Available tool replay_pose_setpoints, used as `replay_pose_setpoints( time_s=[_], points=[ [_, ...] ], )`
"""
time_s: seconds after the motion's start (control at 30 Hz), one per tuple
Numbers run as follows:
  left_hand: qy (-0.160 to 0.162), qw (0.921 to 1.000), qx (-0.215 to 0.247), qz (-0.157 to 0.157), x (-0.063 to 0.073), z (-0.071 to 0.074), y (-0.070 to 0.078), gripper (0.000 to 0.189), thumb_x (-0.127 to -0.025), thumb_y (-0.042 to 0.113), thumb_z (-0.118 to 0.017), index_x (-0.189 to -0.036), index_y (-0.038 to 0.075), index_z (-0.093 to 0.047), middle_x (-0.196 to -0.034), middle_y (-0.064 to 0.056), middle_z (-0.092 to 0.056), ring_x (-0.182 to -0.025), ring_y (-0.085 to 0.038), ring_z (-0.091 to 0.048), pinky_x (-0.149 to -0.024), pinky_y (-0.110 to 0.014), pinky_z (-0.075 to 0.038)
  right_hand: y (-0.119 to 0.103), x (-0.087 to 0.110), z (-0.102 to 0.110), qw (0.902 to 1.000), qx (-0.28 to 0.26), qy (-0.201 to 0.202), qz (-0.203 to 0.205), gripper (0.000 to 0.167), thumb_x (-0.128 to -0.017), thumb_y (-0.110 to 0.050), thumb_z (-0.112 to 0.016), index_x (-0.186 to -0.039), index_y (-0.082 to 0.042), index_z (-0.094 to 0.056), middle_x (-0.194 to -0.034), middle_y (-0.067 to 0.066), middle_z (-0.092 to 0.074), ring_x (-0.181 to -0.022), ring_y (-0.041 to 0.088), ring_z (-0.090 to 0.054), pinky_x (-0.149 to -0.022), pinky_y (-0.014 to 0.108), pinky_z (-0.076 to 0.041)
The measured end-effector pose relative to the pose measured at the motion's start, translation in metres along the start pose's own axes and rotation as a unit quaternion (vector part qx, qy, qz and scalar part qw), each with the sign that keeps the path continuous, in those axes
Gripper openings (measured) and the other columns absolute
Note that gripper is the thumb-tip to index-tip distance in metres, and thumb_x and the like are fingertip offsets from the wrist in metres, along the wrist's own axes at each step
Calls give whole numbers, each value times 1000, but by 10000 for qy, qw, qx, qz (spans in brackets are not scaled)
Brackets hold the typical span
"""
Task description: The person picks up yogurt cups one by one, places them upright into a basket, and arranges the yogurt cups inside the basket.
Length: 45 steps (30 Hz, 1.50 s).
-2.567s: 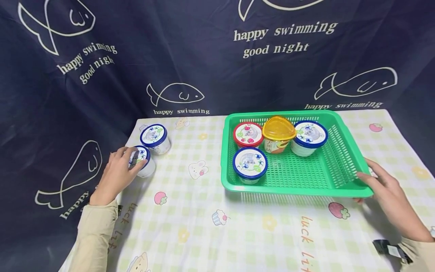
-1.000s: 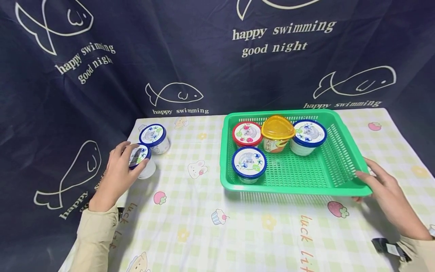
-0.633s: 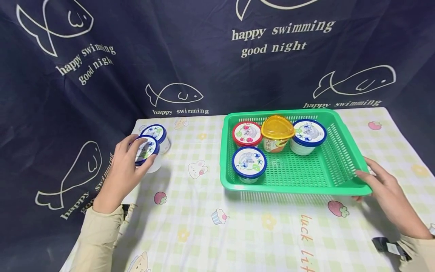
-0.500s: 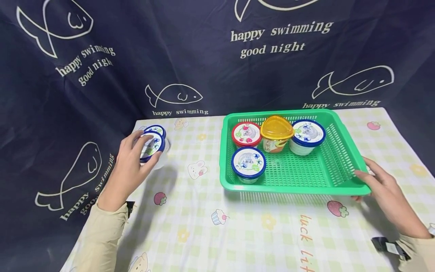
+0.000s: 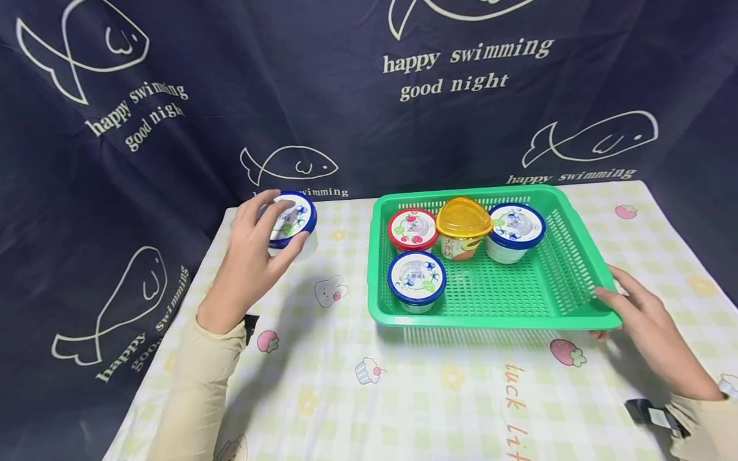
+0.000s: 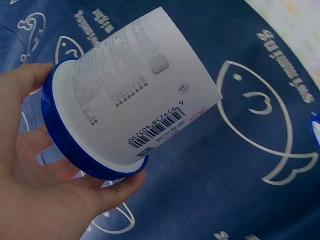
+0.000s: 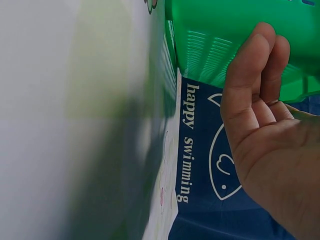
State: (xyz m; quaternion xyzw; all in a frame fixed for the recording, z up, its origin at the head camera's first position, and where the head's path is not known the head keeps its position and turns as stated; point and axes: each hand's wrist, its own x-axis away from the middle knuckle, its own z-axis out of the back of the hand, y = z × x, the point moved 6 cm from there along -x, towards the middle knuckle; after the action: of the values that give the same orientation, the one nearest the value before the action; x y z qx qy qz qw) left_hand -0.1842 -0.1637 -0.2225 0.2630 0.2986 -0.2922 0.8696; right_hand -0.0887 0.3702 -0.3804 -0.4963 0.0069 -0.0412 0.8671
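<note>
My left hand [image 5: 245, 269] grips a white yogurt cup with a blue lid [image 5: 298, 221] by the lid's edge, lifted above the tablecloth. In the left wrist view the cup [image 6: 135, 90] is tilted, its barcode side showing and the thumb and fingers around the blue rim. A green plastic basket [image 5: 490, 320] is to the right. My right hand [image 5: 651, 320] holds the basket's right edge, thumb over the rim and fingers underneath. Inside are a red-lidded cup [image 5: 412, 229], a yellow-topped cup [image 5: 464, 221] and two blue-lidded cups, one at back right [image 5: 516, 227], one at front left [image 5: 416, 278].
A checked tablecloth [image 5: 357, 410] with printed pictures covers the table. A dark blue curtain [image 5: 323, 83] with fish drawings hangs behind and along the left side. Part of another blue-rimmed thing [image 6: 316, 129] shows at the left wrist view's right edge.
My left hand has lifted the blue-lidded cup off the table and carried it right and away, now covering the other blue-lidded cup behind it. The right hand keeps its hold on the basket.
</note>
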Motion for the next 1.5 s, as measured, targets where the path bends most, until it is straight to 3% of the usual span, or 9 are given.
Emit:
replay_pose_setpoints(
  time_s=[0.3,0.7,1.07,1.5],
  points=[
    [-31,9982,335,-498,-28,-17,36,41,-89,23,-73,-124,4,-63,-141,-17,-49,-130,-35,-43,-107,-50,-35,0,0,0,9999,-28,96,-27,51,-106,-26,-47,-156,-27,-32,-73,5,-70,-58,24,-65,-57,30,-51],
    [-140,9873,898,-1303,-48,-57,84,39,-89,25,-73,-121,3,-63,-144,-18,-47,-134,-31,-40,-111,-42,-36,-2,0,1,9998,43,193,-65,52,-106,-28,-47,-156,-26,-32,-69,9,-68,-58,25,-64,-59,28,-50],
    [-523,9731,1150,-1928,-51,-99,119,36,-93,28,-68,-119,3,-63,-138,-18,-49,-130,-30,-42,-114,-37,-32,-4,3,-1,9997,-16,238,-12,49,-106,-27,-47,-154,-23,-36,-70,8,-68,-57,25,-64,-55,33,-53],
    [-966,9561,961,-2593,-54,-137,159,36,-96,33,-62,-118,5,-64,-132,-15,-54,-128,-26,-45,-115,-31,-27,-1,3,-2,9994,-228,149,207,50,-106,-21,-48,-155,-21,-34,-69,5,-69,-54,23,-64,-53,32,-53]
  ],
)
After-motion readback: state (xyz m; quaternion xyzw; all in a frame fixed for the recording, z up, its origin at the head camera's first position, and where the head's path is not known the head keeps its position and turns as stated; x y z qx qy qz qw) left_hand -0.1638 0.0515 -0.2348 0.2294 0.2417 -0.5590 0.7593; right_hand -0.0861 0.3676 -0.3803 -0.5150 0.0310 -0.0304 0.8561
